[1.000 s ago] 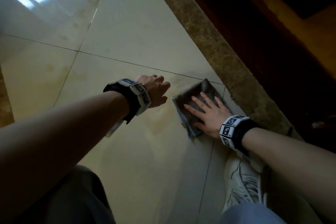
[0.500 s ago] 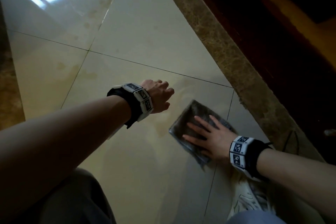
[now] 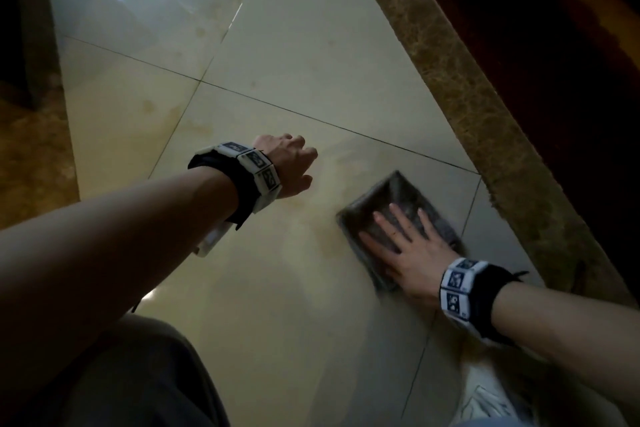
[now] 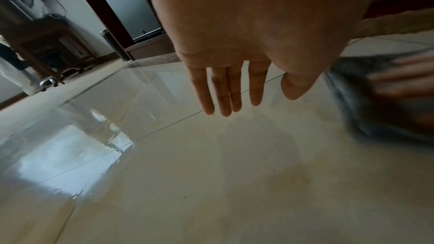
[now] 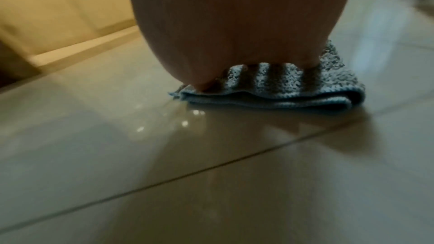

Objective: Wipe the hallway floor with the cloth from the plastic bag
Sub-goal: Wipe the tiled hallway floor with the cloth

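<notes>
A folded grey speckled cloth (image 3: 398,198) (image 5: 277,88) (image 4: 366,103) lies flat on the glossy cream floor tiles (image 3: 277,87). My right hand (image 3: 405,246) presses down on it with straight, spread fingers (image 5: 270,73). My left hand (image 3: 291,166) (image 4: 234,88) hovers just above the tiles to the left of the cloth, its fingers straight and holding nothing. Yellowish stains (image 3: 162,111) mark the tiles around both hands. No plastic bag is in view.
A brown marble border strip (image 3: 460,100) runs along the right of the tiles, with dark wood flooring (image 3: 554,62) beyond. My white shoe (image 3: 485,395) and knees are at the bottom. A wooden stool (image 4: 47,44) and door frame (image 4: 103,14) stand further down the hallway.
My right hand has slid the cloth back toward me and slightly left, away from the marble border. My left hand has stayed in about the same spot.
</notes>
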